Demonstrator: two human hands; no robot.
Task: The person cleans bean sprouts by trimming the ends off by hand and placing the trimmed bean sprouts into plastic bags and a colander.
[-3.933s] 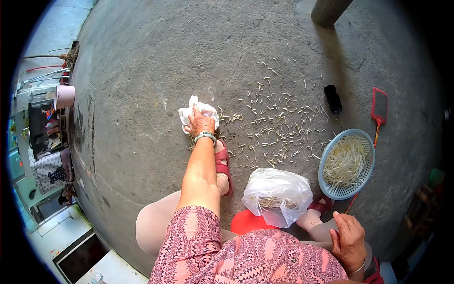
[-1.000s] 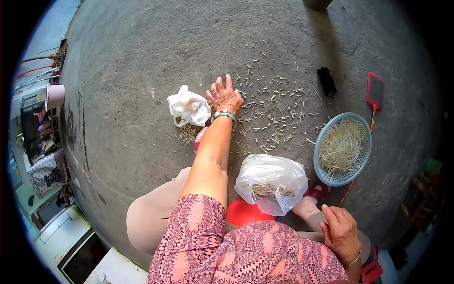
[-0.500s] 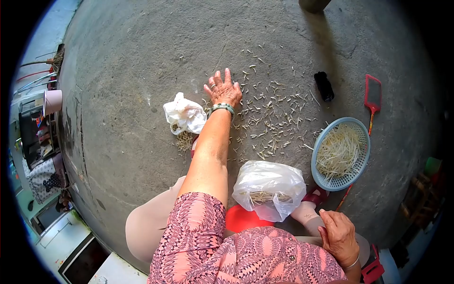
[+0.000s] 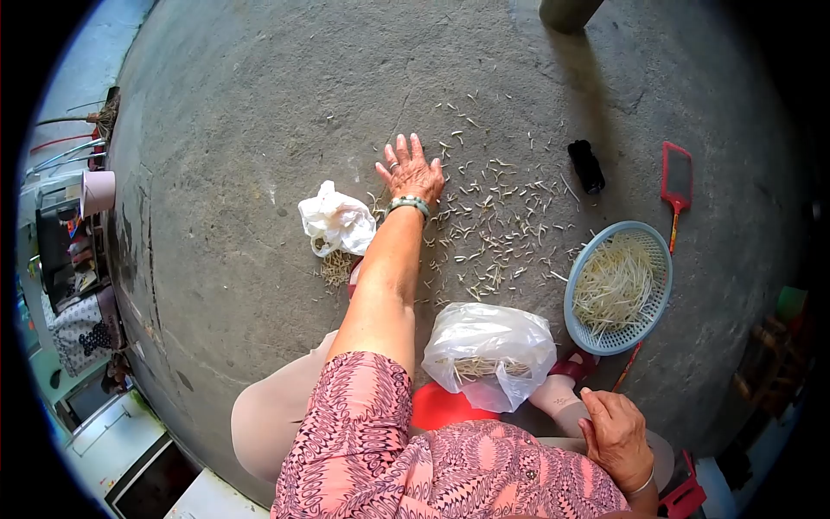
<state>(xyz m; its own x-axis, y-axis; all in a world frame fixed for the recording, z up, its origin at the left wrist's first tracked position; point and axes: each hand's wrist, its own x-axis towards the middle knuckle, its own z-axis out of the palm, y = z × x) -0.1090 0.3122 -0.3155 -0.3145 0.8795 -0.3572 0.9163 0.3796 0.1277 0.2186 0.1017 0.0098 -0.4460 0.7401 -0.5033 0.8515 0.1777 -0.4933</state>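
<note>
My left hand (image 4: 413, 180) is stretched out palm down on the concrete floor, fingers spread, with a ring and a beaded bracelet. Beside it lie many scattered bean sprout bits (image 4: 493, 212). Just left of my wrist sits a crumpled white plastic bag (image 4: 339, 221) with a small heap of bits (image 4: 335, 270) below it. My right hand (image 4: 619, 439) rests by my right leg, fingers bent and thumb apart, with no object visible in it. Between my legs stands a clear plastic bag (image 4: 491, 342) of sprouts. A blue-grey basket (image 4: 576, 313) to its right holds long white bean sprouts (image 4: 616, 285).
A red fly swatter (image 4: 677, 177) lies partly behind the basket. Near it is a black object (image 4: 586, 167). A post-like object (image 4: 571, 12) stands at the top. Along the left are a pink bucket (image 4: 98, 192) and brooms (image 4: 105, 117).
The view has shifted slightly. My left hand has flattened more onto the floor beside the sprout bits. My right hand stays by my leg.
</note>
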